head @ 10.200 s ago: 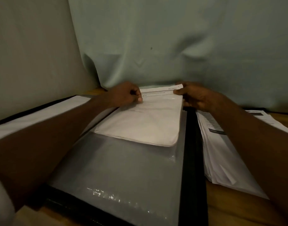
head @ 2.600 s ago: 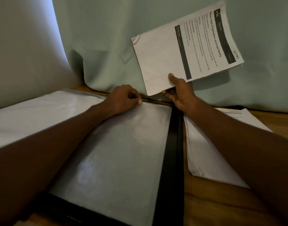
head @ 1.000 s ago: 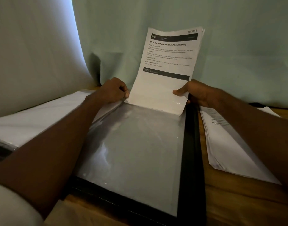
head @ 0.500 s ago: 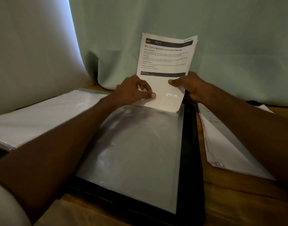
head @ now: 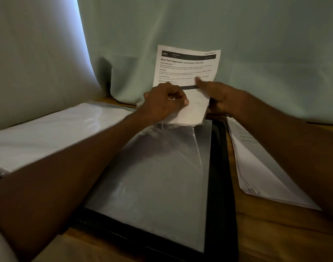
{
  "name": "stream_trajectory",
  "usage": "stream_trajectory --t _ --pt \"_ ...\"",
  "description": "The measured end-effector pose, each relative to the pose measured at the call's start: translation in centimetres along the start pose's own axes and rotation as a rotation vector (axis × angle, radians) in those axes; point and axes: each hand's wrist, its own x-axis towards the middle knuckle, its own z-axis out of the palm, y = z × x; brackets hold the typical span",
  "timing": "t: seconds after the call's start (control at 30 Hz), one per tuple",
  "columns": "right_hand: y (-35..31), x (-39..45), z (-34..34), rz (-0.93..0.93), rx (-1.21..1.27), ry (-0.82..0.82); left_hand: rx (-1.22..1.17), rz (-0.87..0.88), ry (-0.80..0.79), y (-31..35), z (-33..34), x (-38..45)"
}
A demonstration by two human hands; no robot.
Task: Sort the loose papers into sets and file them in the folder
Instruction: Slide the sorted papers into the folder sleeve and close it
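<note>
Both hands hold the printed sheet (headed "Shoe Rack Organization") upright at the far edge of the folder: left hand pinches its lower part, right hand grips its right edge, thumb on the print.

My printed sheet now lower than a second ago, its bottom edge at the sleeve mouth, my left hand moved onto it, my right hand higher up the page.
</note>
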Motion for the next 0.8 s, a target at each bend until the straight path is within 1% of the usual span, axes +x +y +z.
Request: stream_trajectory --t 0.07,0.13,0.23,0.33,0.4,0.47,0.53,0.6,0.63,0.7,0.77,0.8 --pt "0.1 0.2 0.2 0.008 -0.002 0.044 -0.028 0.023 0.038 0.1 0.5 0.0" --pt "0.1 0.3 -0.1 0.052 -0.070 0.021 -0.042 0.046 0.091 0.1 0.7 -0.1" --pt "-0.5 -0.4 -0.4 0.093 -0.254 -0.071 -0.019 0.046 0.183 0.2 0.9 -0.2" --pt "-1.4 -1.0 -0.4 0.094 -0.462 -0.079 0.032 0.045 0.219 0.6 1.0 -0.3" --pt "-1.9 -1.5 -0.6 0.138 -0.536 -0.088 0.063 0.038 0.182 0.4 1.0 -0.1" --pt "-1.7 -1.5 -0.7 0.152 -0.564 -0.055 0.131 -0.002 0.110 -0.3 0.7 0.2" --pt "-1.2 -1.1 -0.9 0.085 -0.523 0.032 0.221 -0.059 -0.048 -1.2 -0.8 0.7" --pt "-0.6 -0.4 -1.1 0.006 -0.436 0.120 0.225 -0.108 -0.217 -2.3 -2.7 0.9" --pt "-0.4 -0.2 -1.1 -0.016 -0.393 0.156 0.210 -0.142 -0.270 -2.8 -3.4 0.7" --pt "0.0 0.1 -1.0 -0.028 -0.307 0.192 0.167 -0.214 -0.299 -4.0 -4.0 0.1" --pt "0.6 0.2 -0.9 -0.010 -0.232 0.193 0.160 -0.219 -0.267 -4.7 -3.8 -0.3" --pt "0.9 0.2 -0.8 0.006 -0.230 0.186 0.192 -0.213 -0.252 -4.7 -3.5 -0.3"
